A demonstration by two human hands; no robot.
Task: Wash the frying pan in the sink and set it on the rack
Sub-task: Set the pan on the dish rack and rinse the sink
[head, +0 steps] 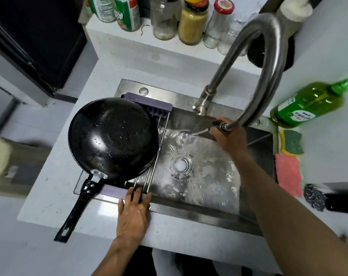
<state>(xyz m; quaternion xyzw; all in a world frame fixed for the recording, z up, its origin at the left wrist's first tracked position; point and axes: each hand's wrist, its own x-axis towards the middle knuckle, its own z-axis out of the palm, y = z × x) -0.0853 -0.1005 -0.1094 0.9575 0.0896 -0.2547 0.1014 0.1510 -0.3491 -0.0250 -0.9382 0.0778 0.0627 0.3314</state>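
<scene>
**A:** Head view. Where's the frying pan [113,138]?

**B:** Upside down on the rack [149,156] across the left end of the sink [209,176], wet, droplets on its base. Handle sticks out over the counter [50,196] toward the person. Neither hand is on it.

**A:** Hands?

**B:** Left hand [134,212] lies flat, fingers spread, palm down on the sink's near edge with fingertips touching the rack's front bar — holding nothing. Right hand [226,136] is closed around the spout end of the tap [268,76], aiming a jet into the basin.

**A:** So which step?

**B:** Looks like the pan's part is done: washed and racked. What's in hand reads as cleanup — rinsing suds toward the drain [182,165]. Foam sits over it and streaks the basin floor.

**A:** Next move?

**B:** My guess: sweep the jet around the basin, then shut the water off. I can't pick out the tap lever, so I can't say where the hand must go. Pan overhangs the rack's left side; best not to bump the handle.

**A:** Anything else close by?

**B:** Soap bottle [308,102] and sponges [291,142] to the right of the sink, untouched.
</scene>
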